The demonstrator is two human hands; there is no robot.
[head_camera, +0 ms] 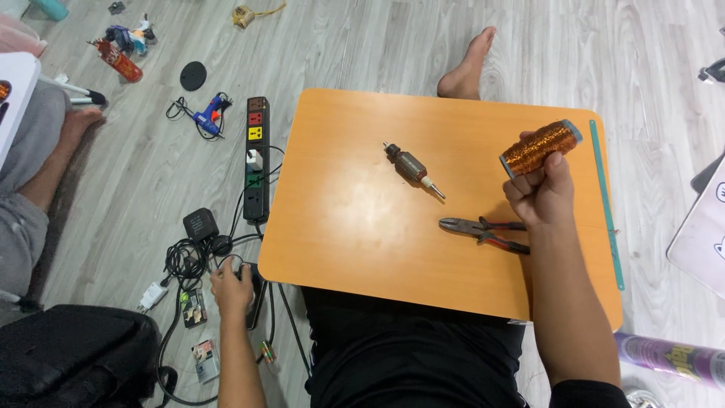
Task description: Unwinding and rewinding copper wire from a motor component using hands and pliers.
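My right hand (541,195) is raised over the right side of an orange lap table (355,227) and grips a spool of copper wire (538,147), tilted up to the right. Just below that hand lie pliers with red and black handles (483,230). A small motor armature with a shaft (411,168) rests near the table's middle. My left hand (231,289) is down on the floor left of the table, resting on a dark object among tangled black cables; what it touches is mostly hidden.
A power strip (256,159) with plugs lies left of the table, with a blue glue gun (207,115), a small black speaker (200,224) and chargers nearby. Another person's leg (34,159) is at far left, a black bag (72,355) at bottom left. A bare foot (468,64) shows beyond the table.
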